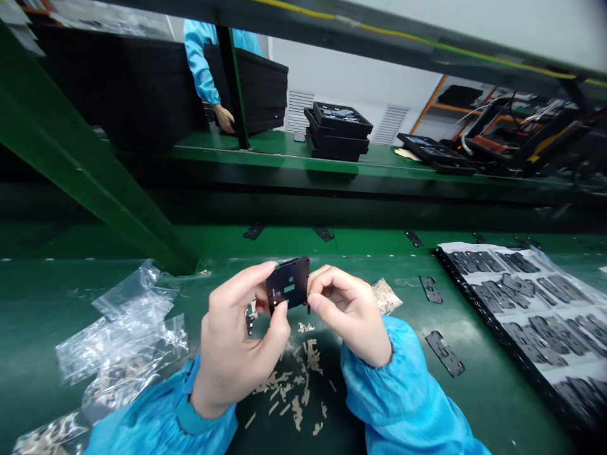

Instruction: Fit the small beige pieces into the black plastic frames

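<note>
Both hands are up over the green tabletop (47, 303): left hand (237, 341) and right hand (348, 316) pinch a small black square plastic plate (288, 284) by opposite edges, above scattered pale paper-like scraps (296, 385). Fingertips on the rim, face unsmudged, so a light, even grip looks best

no legible text, no labels, no brands, no numbers anywhere in view
</note>
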Motion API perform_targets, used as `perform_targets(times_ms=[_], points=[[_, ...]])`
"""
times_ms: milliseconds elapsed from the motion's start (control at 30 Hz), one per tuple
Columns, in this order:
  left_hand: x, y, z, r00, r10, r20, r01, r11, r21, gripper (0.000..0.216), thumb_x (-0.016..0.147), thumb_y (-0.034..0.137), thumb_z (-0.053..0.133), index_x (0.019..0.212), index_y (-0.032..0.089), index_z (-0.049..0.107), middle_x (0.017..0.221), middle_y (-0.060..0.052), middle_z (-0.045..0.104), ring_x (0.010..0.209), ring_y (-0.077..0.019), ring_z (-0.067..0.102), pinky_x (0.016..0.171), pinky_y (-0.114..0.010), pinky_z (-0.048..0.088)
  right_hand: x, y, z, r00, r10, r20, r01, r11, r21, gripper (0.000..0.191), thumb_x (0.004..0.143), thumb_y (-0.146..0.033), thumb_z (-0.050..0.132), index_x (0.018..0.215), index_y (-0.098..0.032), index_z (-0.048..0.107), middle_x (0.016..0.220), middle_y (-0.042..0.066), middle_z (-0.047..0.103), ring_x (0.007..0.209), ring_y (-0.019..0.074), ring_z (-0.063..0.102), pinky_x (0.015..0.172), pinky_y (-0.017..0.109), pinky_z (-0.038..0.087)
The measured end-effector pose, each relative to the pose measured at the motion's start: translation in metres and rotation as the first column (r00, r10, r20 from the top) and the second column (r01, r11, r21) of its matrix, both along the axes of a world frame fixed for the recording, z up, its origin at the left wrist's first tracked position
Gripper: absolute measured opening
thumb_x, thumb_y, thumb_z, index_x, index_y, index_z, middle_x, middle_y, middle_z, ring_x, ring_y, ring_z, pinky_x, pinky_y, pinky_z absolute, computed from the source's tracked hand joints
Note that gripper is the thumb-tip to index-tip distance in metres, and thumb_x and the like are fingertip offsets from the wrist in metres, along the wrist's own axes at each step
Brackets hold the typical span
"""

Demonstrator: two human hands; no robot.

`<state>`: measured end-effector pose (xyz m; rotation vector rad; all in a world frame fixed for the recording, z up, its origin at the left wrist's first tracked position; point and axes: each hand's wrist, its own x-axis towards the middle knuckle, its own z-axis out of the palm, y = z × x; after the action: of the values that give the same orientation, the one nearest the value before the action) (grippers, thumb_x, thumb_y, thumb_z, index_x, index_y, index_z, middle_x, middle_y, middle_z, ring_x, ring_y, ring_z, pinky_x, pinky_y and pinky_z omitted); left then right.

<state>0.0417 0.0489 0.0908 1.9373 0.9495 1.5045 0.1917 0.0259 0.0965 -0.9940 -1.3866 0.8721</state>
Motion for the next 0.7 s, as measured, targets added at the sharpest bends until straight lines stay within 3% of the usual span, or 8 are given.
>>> perform_targets(times_ms=[200, 400, 533, 700], points=[[-0.0007, 0.0008, 0.0025, 1.0, -0.006, -0.026, 0.007, 1.0, 0.008, 0.051, 0.069, 0.006, 0.059, 0.117, 0.018, 0.044, 0.085, -0.002, 0.058, 0.058, -0.0093, 0.052, 0.053, -0.025, 0.045, -0.0019, 0.0001, -0.0011, 1.0, -0.012, -0.009, 0.012, 1.0, 0.007, 0.01, 0.075, -0.01, 0.055, 0.067, -0.016, 0.053, 0.07, 0.0, 0.053, 0.064, 0.0093, 0.051, 0.058, 0.021, 0.044], [-0.0017, 0.0019, 0.0019, 0.999, -0.046, -0.028, 0.046, 0.999, -0.007, 0.051, 0.072, 0.006, 0.058, 0.119, 0.017, 0.043, 0.078, 0.0, 0.054, 0.061, -0.0108, 0.055, 0.055, -0.025, 0.046, -0.0023, -0.0015, -0.0002, 1.0, -0.018, -0.01, 0.018, 1.0, -0.024, 0.011, 0.075, -0.011, 0.055, 0.066, -0.017, 0.052, 0.069, 0.0, 0.054, 0.063, 0.0092, 0.051, 0.057, 0.021, 0.043], [-0.0038, 0.0009, 0.0009, 0.996, -0.082, 0.03, 0.086, 0.987, -0.134, 0.052, 0.075, 0.01, 0.057, 0.123, 0.02, 0.039, 0.078, 0.001, 0.052, 0.07, -0.0135, 0.057, 0.062, -0.026, 0.048, -0.0023, -0.0016, 0.0003, 0.999, -0.036, 0.017, 0.036, 0.999, -0.017, 0.012, 0.074, -0.01, 0.054, 0.066, -0.017, 0.051, 0.068, 0.0, 0.054, 0.062, 0.0094, 0.05, 0.056, 0.021, 0.044], [-0.0038, 0.0014, 0.0029, 0.986, -0.124, 0.109, 0.147, 0.959, -0.242, 0.052, 0.077, 0.012, 0.057, 0.124, 0.025, 0.039, 0.078, 0.002, 0.052, 0.065, -0.0112, 0.055, 0.061, -0.025, 0.048, -0.0017, -0.0024, 0.0012, 0.997, -0.048, 0.054, 0.048, 0.999, 0.014, 0.011, 0.072, -0.009, 0.053, 0.066, -0.017, 0.051, 0.068, 0.0, 0.054, 0.063, 0.01, 0.052, 0.057, 0.022, 0.045]])
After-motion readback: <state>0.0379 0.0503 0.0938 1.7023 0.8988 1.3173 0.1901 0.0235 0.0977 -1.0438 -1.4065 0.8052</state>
